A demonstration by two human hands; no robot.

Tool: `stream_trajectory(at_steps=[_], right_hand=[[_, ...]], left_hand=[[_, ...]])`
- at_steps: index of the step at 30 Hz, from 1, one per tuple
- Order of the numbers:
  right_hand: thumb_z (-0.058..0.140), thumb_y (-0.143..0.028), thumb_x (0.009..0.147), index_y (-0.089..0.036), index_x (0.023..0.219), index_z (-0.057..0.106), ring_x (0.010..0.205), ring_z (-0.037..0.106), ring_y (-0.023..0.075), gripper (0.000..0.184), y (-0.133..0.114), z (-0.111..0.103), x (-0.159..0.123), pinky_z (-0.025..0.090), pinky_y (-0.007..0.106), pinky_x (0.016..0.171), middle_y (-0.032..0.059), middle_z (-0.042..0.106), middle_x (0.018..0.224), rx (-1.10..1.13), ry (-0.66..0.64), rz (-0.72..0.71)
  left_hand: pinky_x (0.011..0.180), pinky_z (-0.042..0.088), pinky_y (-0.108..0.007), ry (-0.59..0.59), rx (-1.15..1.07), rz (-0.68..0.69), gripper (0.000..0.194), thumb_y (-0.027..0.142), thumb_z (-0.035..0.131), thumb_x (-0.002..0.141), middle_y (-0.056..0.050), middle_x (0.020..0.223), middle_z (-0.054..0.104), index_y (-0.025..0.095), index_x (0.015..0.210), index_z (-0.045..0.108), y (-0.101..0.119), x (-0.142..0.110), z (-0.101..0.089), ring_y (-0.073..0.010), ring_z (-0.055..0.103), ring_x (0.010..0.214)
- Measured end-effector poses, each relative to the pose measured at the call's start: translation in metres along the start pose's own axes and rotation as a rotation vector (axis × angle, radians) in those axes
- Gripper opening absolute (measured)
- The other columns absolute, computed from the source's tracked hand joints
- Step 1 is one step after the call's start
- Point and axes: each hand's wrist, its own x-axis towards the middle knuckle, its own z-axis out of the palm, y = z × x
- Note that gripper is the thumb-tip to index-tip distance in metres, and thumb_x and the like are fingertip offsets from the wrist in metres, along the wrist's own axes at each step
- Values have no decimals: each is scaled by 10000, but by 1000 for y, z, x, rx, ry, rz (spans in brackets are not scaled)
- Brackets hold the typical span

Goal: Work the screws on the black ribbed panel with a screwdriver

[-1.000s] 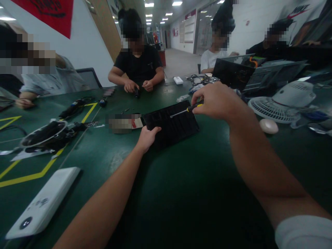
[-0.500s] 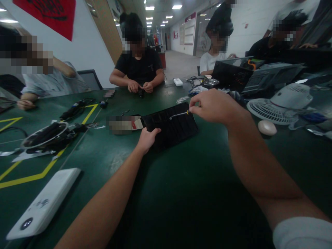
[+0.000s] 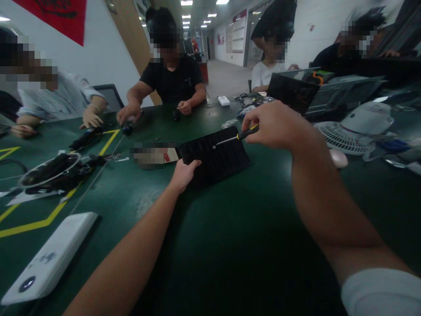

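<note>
My left hand [image 3: 183, 174] grips the left edge of a flat black ribbed panel [image 3: 228, 164], thumb on top and the other fingers hidden beneath. The panel lies slanted over the green table. My right hand [image 3: 271, 127] pinches a screwdriver [image 3: 246, 132] by its black and yellow handle. Its thin metal shaft points down to the left. The tip is at or very near a small round silver screw head [image 3: 214, 147] in the panel; whether they touch I cannot tell.
Left of the panel lies a small box [image 3: 171, 155]. A white case [image 3: 49, 259] is at the near left, black cabled gear [image 3: 52, 171] beyond it. To the right are a white fan [image 3: 358, 127] and a pale mouse [image 3: 338, 158]. Several people sit around the table [image 3: 230, 228].
My right hand has shifted its hold, showing more of the screwdriver handle. My left hand stays on the panel. Across the table, one person has reached left; another has lowered an arm to the table.
</note>
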Motion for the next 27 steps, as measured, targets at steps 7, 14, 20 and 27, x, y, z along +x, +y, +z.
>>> stream_trajectory(at_steps=[7,14,20,27], right_hand=[[774,-216,863,-258,1110,883,1156,754,366,273,-5,3,0,598,515,974,91,830,1197,-13,31,13],[808,-243,854,-314,1103,894,1216,744,408,272,-8,5,0,607,546,992,79,827,1216,-34,61,52],[809,-219,856,-241,1108,907,1144,770,390,271,-9,7,1,608,537,976,109,845,1145,-8,61,24],[794,-315,860,-247,1074,923,1092,781,394,258,-7,10,2,608,506,915,124,856,1080,11,58,48]], left_hand=[[931,639,-459,-23,-7,-7,359,401,872,640,-94,941,828,173,904,789,0,0,0,-326,791,933],[891,647,-436,-40,-1,7,347,413,861,645,-89,927,828,175,885,782,1,0,0,-324,793,923],[901,649,-441,-31,-14,0,356,408,873,639,-95,937,833,175,894,789,1,-1,0,-325,794,927],[897,650,-449,-9,-23,-3,358,395,882,626,-91,905,825,170,888,789,-1,0,0,-314,788,881]])
